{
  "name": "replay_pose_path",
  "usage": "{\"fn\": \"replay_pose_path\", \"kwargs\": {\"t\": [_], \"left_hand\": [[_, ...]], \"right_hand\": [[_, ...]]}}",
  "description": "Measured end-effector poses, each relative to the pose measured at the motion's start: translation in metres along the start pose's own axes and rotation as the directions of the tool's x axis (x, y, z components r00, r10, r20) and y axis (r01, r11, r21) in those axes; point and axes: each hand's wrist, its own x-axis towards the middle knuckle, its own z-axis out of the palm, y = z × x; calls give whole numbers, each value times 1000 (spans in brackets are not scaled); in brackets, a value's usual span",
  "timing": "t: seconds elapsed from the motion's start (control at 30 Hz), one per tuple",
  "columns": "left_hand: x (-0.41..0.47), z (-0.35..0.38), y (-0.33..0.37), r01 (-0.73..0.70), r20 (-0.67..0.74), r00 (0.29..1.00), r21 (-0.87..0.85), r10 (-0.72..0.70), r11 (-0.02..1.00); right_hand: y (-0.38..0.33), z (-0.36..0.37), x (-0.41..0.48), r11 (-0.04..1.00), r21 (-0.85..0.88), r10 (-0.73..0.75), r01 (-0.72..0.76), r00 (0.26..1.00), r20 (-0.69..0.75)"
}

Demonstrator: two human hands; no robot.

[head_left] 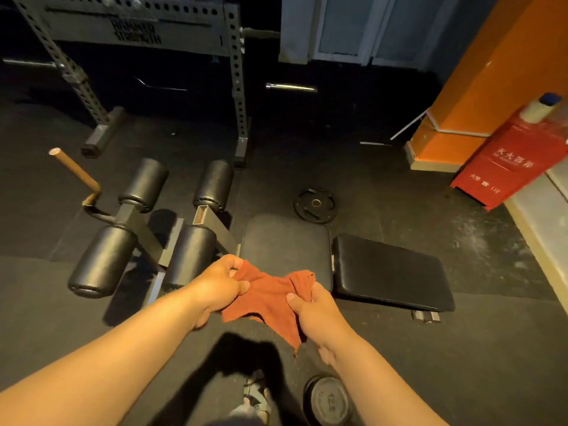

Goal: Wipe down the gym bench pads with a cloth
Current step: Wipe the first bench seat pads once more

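Over dark rubber floor (461,364) in dim gym: rust-red cloth (270,299) stretched between hands, left hand (219,287) and right hand (313,312) each gripping end, before black seat pad (285,244); back pad (390,272) beside; orange pillar (479,72) at right.

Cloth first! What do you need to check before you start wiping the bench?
1. Cloth gripped: ok, the left hand and the right hand both hold it.
2. Cloth spread flat: not ok, it is bunched between the hands.
3. Seat pad and back pad free of things: ok, where they show.
4. Dirt on the pads: cannot tell, the light is dim.
5. Floor near the foot: not ok, a weight plate lies close by.
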Motion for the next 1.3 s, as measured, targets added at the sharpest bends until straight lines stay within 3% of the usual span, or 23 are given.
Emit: {"fn": "replay_pose_path", "kwargs": {"t": [0.3,0.57,0.7,0.87,1.1,1.3], "left_hand": [[89,-27,15,65,52,997,-21,-64,998],[140,-25,21,6,-2,1000,-25,-6,1000],[163,-19,10,56,-68,996,-17,-57,998],[195,27,-25,128,-157,977,-126,-147,984],[263,121,-80,124,-298,931,-284,-211,951],[315,169,-144,107,-340,925,-204,-173,973]], "right_hand": [[-27,18,95,962,-271,-22,15,999,-24],[-32,18,163,920,-390,49,-34,998,29],[-27,12,187,902,-431,20,-7,999,25],[6,-8,228,856,-516,53,26,989,137],[70,-47,304,808,-586,74,65,975,211],[142,-43,348,786,-612,27,91,983,181]]}}
